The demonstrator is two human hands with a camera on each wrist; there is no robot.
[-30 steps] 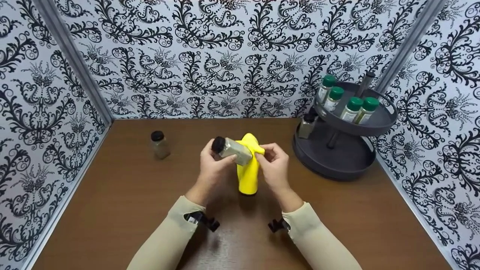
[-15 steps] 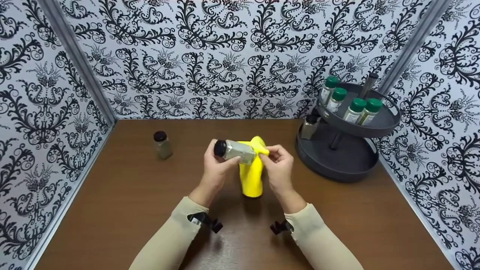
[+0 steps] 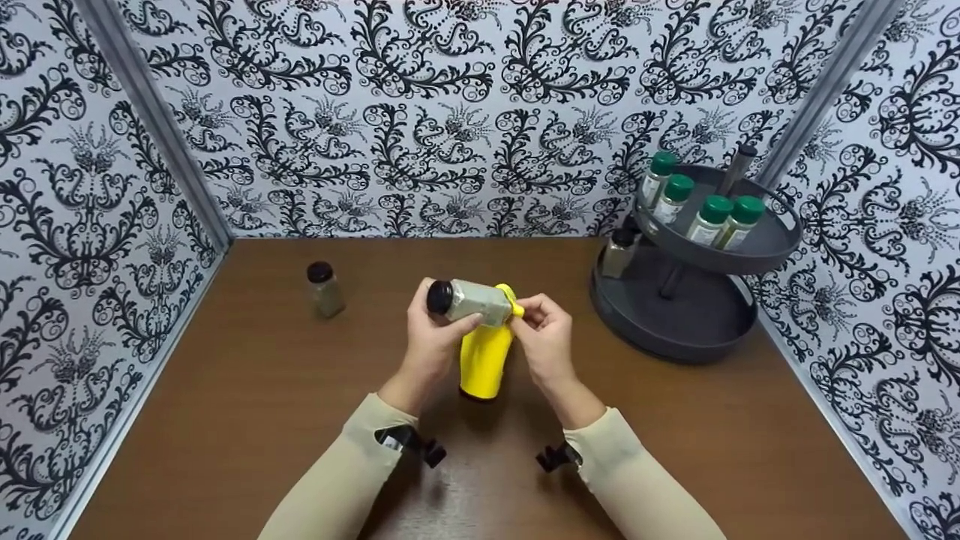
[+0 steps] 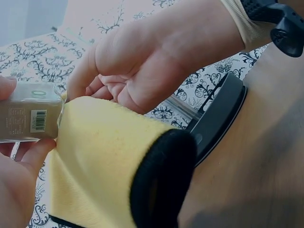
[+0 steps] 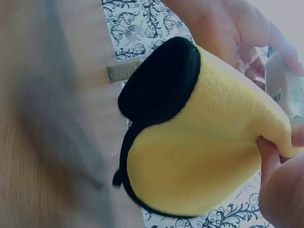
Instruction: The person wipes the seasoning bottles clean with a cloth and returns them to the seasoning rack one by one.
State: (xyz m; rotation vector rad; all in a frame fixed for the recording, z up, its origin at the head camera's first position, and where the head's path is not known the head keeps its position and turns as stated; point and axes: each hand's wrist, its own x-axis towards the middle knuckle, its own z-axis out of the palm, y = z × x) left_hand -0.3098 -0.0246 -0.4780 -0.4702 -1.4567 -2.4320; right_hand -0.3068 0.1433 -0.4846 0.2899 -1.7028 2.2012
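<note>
My left hand (image 3: 430,339) grips a clear spice jar (image 3: 480,301) with a black lid, lying nearly sideways above the table with the lid to the left. Its greyish-green contents show through, and in the left wrist view a barcode label (image 4: 38,121) faces out. My right hand (image 3: 549,341) pinches a yellow cloth (image 3: 484,364) with black edging at the jar's base. From the fingertips the cloth hangs down in folds, as the right wrist view also shows. A second black-lidded jar (image 3: 325,291) stands upright on the table to the left.
At the right stands a dark grey two-tier turntable rack (image 3: 671,346). Several green-capped bottles (image 3: 709,221) stand on its upper tier, and a black-lidded jar (image 3: 618,255) is on the lower one. Patterned walls (image 3: 420,150) enclose the brown table (image 3: 247,420) at the back and sides.
The hanging cloth has swung left and its bunched top has dropped lower behind the jar. My right hand has shifted slightly left, while the left keeps its grip on the jar.
</note>
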